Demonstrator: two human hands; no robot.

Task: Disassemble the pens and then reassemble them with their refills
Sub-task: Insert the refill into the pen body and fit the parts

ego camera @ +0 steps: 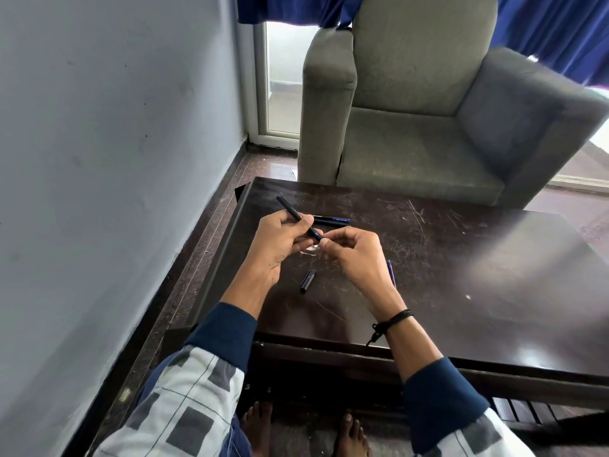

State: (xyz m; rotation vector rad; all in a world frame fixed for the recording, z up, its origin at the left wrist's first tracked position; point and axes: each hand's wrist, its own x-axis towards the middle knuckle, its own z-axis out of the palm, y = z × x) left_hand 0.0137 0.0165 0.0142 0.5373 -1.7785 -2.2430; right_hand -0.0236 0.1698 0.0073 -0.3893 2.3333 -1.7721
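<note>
You've got pale print on the slim dark blue pen (333, 220) lying on the scratched dark wooden table (461, 258), but it's too small to read. Faint lettering on the black pen barrel (290, 209) in your left hand (280, 245) is just as illegible.

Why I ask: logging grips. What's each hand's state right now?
Left hand: grip closed round the black pen.
Right hand: pinching that pen's near end.

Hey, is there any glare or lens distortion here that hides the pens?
Head view: pale glare patches lie on the dark table, clear of the pen in the left hand, which looks sharp; the wide lens bends the wall and armchair.
</note>
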